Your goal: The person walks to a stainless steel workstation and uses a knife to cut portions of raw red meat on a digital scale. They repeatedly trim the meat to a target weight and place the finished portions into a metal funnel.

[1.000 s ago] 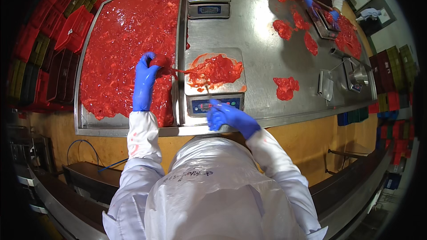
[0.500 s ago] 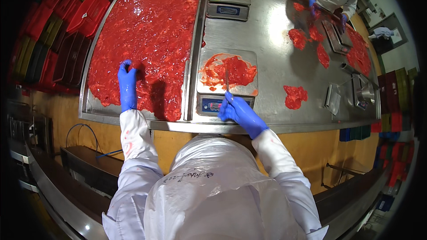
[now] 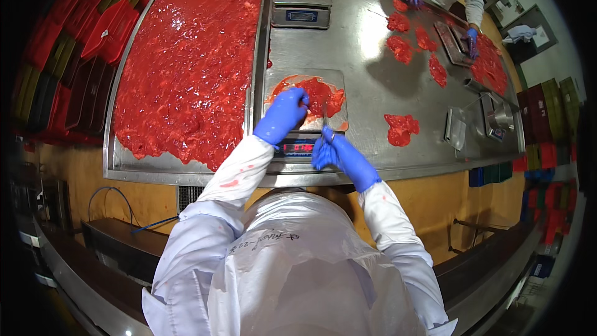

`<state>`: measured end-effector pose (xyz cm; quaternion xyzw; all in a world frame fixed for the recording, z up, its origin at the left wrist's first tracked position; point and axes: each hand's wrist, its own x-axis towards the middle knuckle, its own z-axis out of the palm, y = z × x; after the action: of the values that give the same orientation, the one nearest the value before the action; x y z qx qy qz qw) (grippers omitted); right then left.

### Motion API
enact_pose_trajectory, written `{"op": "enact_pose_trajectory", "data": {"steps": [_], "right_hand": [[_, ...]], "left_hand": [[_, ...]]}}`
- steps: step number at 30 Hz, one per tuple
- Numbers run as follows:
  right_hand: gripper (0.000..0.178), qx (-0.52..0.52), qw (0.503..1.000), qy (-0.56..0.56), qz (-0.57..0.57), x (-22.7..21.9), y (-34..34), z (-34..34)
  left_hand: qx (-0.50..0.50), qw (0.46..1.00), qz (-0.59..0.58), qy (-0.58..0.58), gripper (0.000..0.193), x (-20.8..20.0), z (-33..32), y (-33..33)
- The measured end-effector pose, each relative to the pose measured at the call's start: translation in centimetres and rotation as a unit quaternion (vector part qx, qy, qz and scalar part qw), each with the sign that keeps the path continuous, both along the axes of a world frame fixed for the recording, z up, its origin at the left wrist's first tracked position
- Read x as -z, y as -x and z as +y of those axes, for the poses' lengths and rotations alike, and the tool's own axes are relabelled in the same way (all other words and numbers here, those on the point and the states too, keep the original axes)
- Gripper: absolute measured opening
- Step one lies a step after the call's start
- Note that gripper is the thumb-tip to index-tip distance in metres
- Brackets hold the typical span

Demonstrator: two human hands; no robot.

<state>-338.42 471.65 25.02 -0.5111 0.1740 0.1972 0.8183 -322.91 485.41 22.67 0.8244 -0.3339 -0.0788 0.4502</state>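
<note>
Head view, frame centre: left hand (image 3: 283, 115) lies flat, grasping nothing, on red meat (image 3: 320, 96) atop scale (image 3: 306, 107); right hand (image 3: 336, 152) grasps thin tool (image 3: 325, 114); steel desk (image 3: 373, 81).

Head-worn fisheye, steeply downward, close

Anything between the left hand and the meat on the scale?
Nothing visible: the left hand already rests on the meat on the scale. The right hand sits at the scale's near edge.
</note>
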Motion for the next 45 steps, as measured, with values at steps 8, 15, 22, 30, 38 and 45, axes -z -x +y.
{"op": "enact_pose_trajectory", "data": {"steps": [8, 15, 22, 30, 38, 45], "right_hand": [[0.059, -0.121, 0.989, -0.009, 0.084, 0.2, 0.4, 1.2], [0.05, -0.012, 0.997, 0.075, 0.024, 3.5, -2.2, 1.6], [0.054, -0.099, 0.993, -0.012, 0.069, 0.3, 0.1, 2.1], [0.049, -0.01, 0.995, 0.08, 0.055, 5.3, -1.7, 2.9], [0.044, 0.03, 0.999, 0.006, 0.022, 4.6, -6.3, 1.9], [0.041, 0.014, 0.996, -0.068, 0.064, 1.2, -4.4, 2.3]], "left_hand": [[-0.013, 0.998, 0.039, 0.053, 0.017, -0.3, 3.5, -1.3], [-0.05, 0.986, 0.149, 0.046, 0.016, 0.2, 4.8, -1.0], [-0.054, 0.992, 0.108, 0.043, 0.011, -0.3, 5.0, -0.6], [-0.049, 0.983, 0.17, 0.05, 0.009, 0.1, 4.3, -1.0], [-0.049, 0.984, 0.153, 0.075, 0.012, 0.8, 3.4, -1.3], [-0.029, 0.977, 0.171, 0.121, 0.019, 0.3, 2.3, -1.9]]}}
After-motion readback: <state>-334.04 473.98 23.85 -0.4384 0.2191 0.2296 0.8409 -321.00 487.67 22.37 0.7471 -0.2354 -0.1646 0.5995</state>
